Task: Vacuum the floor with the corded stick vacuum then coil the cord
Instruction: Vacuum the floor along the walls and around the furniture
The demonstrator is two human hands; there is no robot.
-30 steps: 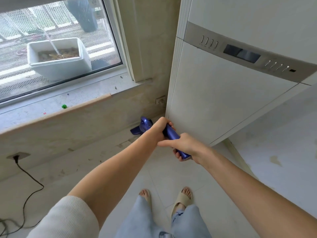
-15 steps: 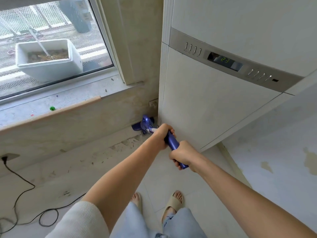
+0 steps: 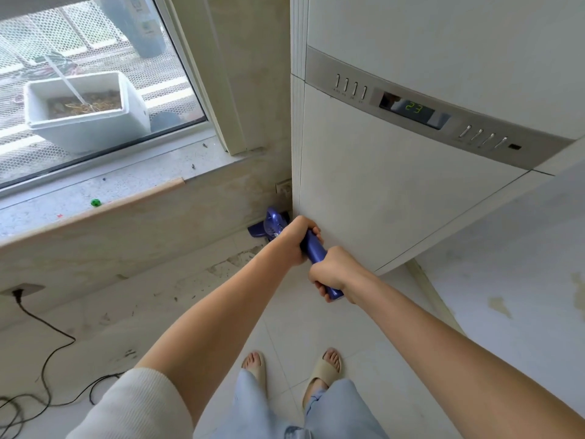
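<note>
Blue vacuum (image 3: 274,224) mostly hidden behind hands

Daylight came through a large window (image 3: 88,83) above a speckled stone sill (image 3: 110,198). Pale floor tiles (image 3: 300,337) met a tall white cabinet-style appliance (image 3: 395,201).

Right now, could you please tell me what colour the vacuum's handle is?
The vacuum handle is a deep blue-purple, seen best in the head view.

- Blue stick vacuum (image 3: 313,248) is leaning away from the camera, its floor head (image 3: 269,224) sitting in the corner under the window ledge, beside the white appliance.
- Black cord (image 3: 47,350) is running plugged from a wall socket, trailing loose across the floor tiles, uncoiled.
</note>
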